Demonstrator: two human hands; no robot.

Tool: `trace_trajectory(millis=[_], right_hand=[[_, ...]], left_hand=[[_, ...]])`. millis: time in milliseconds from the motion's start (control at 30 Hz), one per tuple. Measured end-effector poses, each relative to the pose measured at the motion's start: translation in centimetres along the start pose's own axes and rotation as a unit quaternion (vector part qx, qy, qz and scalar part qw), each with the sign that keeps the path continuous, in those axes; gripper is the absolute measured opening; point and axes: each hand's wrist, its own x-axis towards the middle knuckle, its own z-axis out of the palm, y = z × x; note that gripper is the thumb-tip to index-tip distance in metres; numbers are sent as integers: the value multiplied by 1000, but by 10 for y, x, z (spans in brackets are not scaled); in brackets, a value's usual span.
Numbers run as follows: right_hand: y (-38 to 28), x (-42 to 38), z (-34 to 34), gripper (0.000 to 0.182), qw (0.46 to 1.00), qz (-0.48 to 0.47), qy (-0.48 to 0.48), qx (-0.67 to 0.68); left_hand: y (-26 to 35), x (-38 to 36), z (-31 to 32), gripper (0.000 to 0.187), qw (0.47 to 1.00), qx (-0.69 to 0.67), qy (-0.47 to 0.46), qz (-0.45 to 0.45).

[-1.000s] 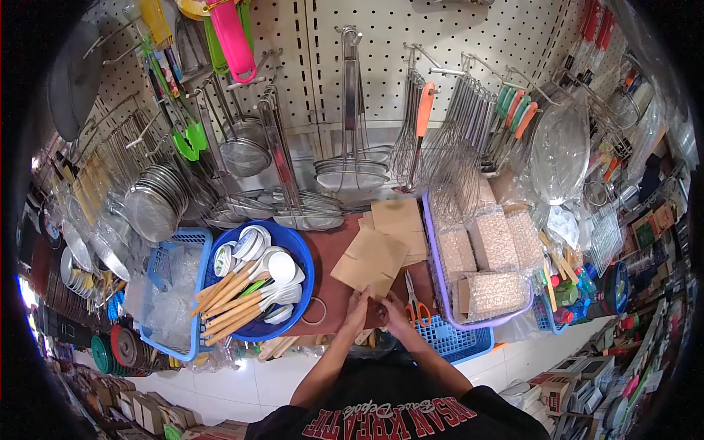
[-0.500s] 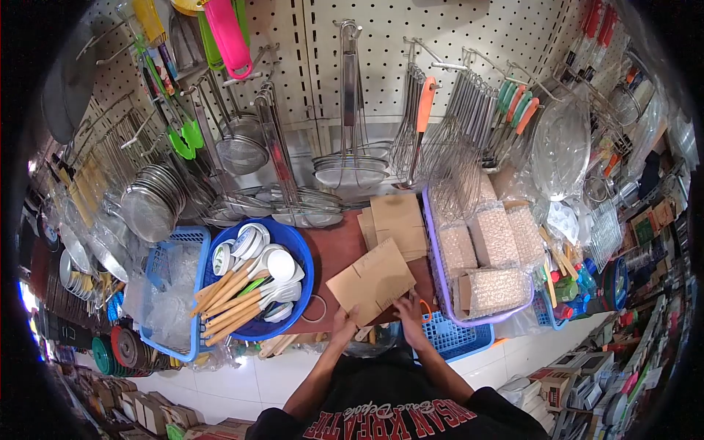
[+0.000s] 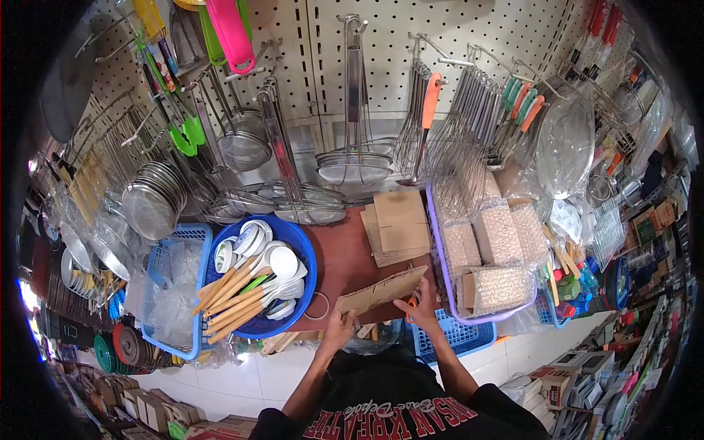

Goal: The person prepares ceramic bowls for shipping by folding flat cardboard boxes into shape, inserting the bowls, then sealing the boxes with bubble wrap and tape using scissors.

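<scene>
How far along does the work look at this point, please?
The bubble-wrapped packages in the purple basket look done. A cardboard piece is in the left hand, with the right hand at its lower edge. Flat cardboard sheets and bare utensils in the blue basin seem left.

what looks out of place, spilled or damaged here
I see nothing spilled or broken. The stack of cardboard is a bit askew, its sheets fanned instead of squared up. Wooden handles stick out over the rim of the round blue basin, which looks untidy rather than wrong.
</scene>
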Motion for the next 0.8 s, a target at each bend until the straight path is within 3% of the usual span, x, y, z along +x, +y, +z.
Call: trace_trajectory(millis=[333, 433, 533, 800], right_hand=[[3, 3, 8, 102, 998, -32, -13, -46], [-8, 1, 10, 101, 998, 40, -32, -26], [9, 3, 11, 100, 998, 32, -28, -49], [24, -6, 20, 86, 1000, -18, 2, -25]], left_hand=[[5, 3, 1, 58, 999, -25, 14, 45], [-14, 3, 5, 65, 998, -5, 19, 65], [-31, 5, 11, 71, 997, 12, 22, 71], [1, 22, 13, 85, 998, 51, 19, 30]])
